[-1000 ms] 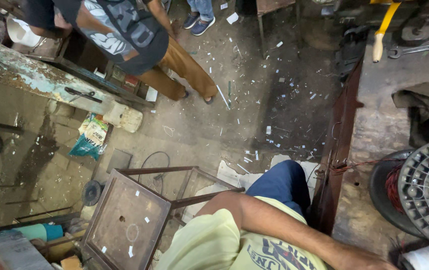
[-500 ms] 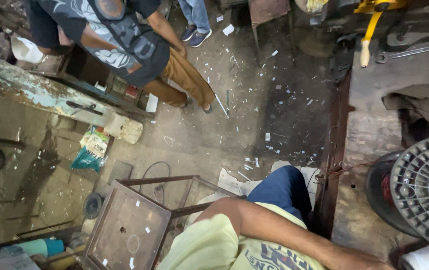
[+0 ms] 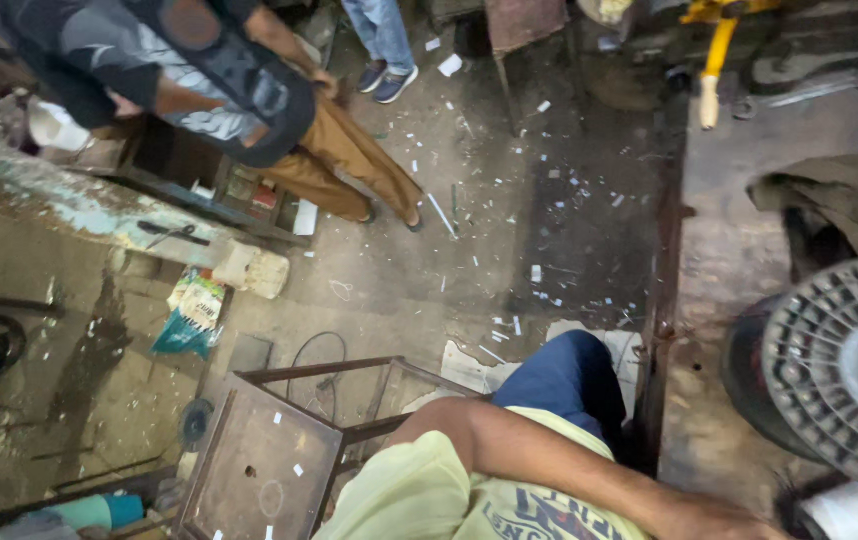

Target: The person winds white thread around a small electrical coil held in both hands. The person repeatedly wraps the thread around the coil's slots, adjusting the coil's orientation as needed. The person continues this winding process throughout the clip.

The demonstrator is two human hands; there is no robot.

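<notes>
The big grey plastic spool lies on the counter, at its right edge. It looks heavy and stiff; its rim gives the best hold. The person's forearm reaches toward it; both hands' grip I cannot tell.

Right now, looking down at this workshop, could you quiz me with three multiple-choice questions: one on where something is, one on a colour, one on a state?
1. Where is the large ribbed spool?
A. Right edge
B. Top left
C. On the stool

2. What colour is the tool handle at the top?
A. Red
B. Yellow
C. Green

3. How is the floor?
A. Flooded
B. Swept clean
C. Littered with pale scraps

Answers: 1 A, it fills the right side. 2 B, the handle is clearly yellow. 3 C, small white bits lie scattered across it.
</notes>
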